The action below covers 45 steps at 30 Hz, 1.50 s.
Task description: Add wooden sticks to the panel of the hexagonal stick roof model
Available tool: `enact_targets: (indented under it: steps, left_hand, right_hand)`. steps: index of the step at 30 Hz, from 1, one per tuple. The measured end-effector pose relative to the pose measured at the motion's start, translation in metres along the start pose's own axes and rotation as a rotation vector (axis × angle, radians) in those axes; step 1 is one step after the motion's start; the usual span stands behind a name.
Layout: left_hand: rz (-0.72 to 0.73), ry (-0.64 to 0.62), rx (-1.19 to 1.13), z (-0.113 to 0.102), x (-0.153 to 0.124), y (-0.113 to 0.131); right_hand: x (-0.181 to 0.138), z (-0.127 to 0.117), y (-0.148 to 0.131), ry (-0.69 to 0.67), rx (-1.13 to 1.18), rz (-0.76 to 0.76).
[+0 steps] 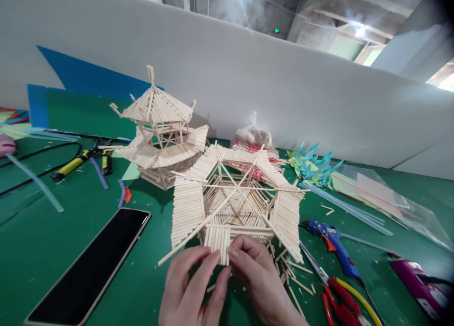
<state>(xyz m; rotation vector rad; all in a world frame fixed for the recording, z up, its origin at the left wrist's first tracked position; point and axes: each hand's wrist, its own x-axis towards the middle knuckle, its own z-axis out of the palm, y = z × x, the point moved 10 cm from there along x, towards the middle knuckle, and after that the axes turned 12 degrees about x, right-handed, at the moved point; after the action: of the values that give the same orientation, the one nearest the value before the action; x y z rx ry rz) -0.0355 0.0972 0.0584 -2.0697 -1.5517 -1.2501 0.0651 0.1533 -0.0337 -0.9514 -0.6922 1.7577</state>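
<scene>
A hexagonal roof frame of thin wooden sticks (234, 198) lies on the green table (46, 231) in front of me. My left hand (193, 288) and my right hand (260, 278) both pinch its near panel of sticks at the lower edge, thumbs and forefingers meeting around it. Behind it to the left stands a finished two-tier stick pagoda (159, 132). Loose stick offcuts (294, 278) lie scattered under and to the right of the frame.
A black phone (92, 264) lies at the near left. A blue glue gun (335, 245), red-handled scissors (333, 297) and a purple tool (418, 281) sit at the right. Yellow-black pliers (76, 163), glue sticks (35, 182), paper cranes (314, 165), and plastic bags (253, 137) lie further back.
</scene>
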Motion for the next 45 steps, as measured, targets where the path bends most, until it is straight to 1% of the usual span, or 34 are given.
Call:
enact_targets:
  steps: [5, 10, 15, 24, 31, 39, 45]
  left_hand:
    - [0.022, -0.003, 0.010, 0.0020, 0.0008, 0.0010]
    - [0.044, -0.022, 0.021, 0.0030, 0.0025, 0.0021]
    - [0.034, 0.008, 0.008, -0.0007, 0.0015, 0.0013]
    - [0.049, 0.000, 0.010, 0.0023, 0.0015, 0.0016]
    - [0.072, 0.000, 0.020, 0.0010, 0.0007, 0.0027]
    - [0.063, 0.006, 0.036, 0.0017, 0.0023, 0.0020]
    - [0.098, -0.010, 0.024, 0.0019, 0.0013, 0.0046]
  right_hand:
    - [-0.0001, 0.0002, -0.0006, -0.020, 0.002, -0.025]
    - [0.0002, 0.0007, -0.0001, -0.015, 0.021, -0.013]
    - [-0.0003, 0.0012, 0.0003, -0.019, 0.028, -0.007]
    - [0.0005, 0.0019, 0.0037, -0.033, 0.046, 0.000]
    - [0.0015, 0.0029, -0.0001, -0.030, 0.028, -0.016]
    - [0.0024, 0.0039, 0.0001, -0.038, 0.029, -0.025]
    - [0.0022, 0.0040, 0.0000, -0.041, 0.044, -0.019]
